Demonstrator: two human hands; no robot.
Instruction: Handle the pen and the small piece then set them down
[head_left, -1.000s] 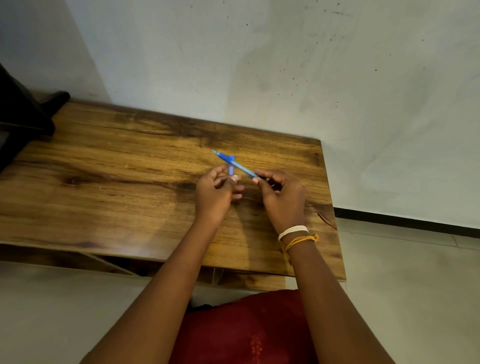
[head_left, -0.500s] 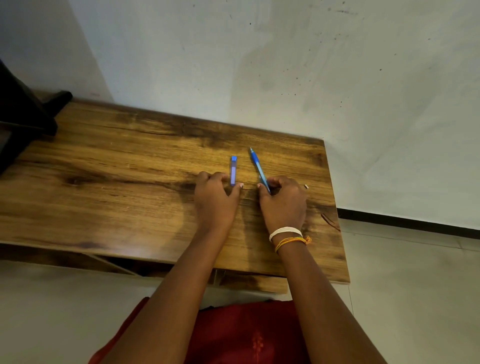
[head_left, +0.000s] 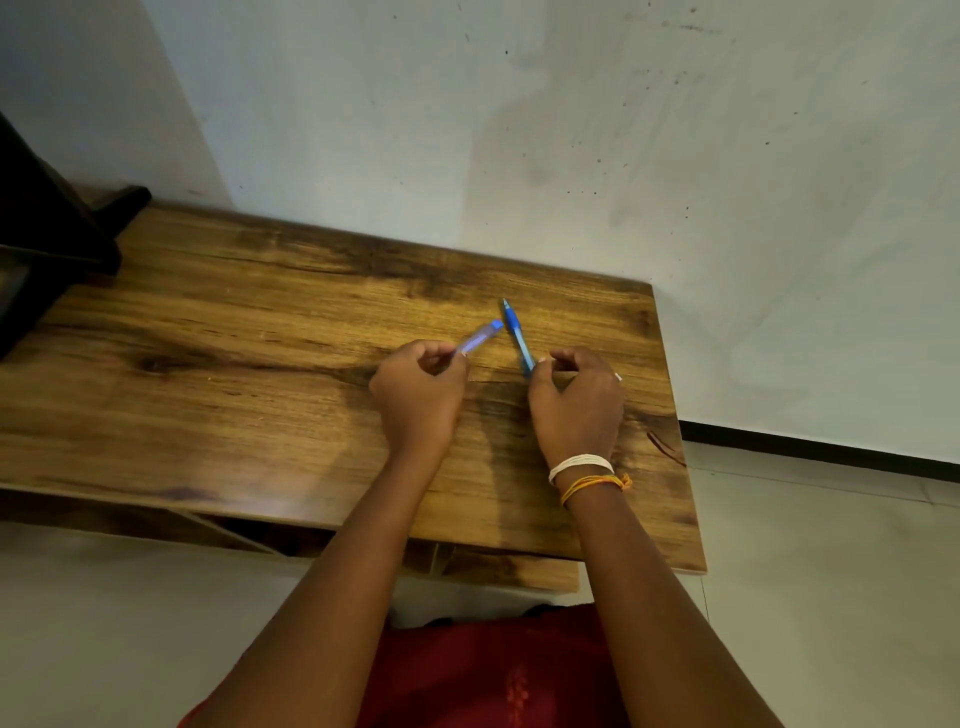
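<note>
A blue pen (head_left: 516, 335) points away from me over the wooden table (head_left: 234, 395), its tip toward the wall. My right hand (head_left: 574, 402) pinches its near end between thumb and fingers. My left hand (head_left: 418, 395) pinches a blue, partly clear pen cap (head_left: 480, 336), which slants up and to the right, its far end close to the pen but apart from it. The cap looks blurred. White and orange bands circle my right wrist.
A dark object (head_left: 47, 228) stands on the table's far left corner. The table backs onto a pale wall (head_left: 571, 130) and its right edge ends above a light floor (head_left: 831, 571). Red cloth (head_left: 493, 670) lies below the near edge.
The pen and cap came apart and went down toward the table; now my left hand has lifted and tilted the cap toward the pen, while my right hand still grips the pen.
</note>
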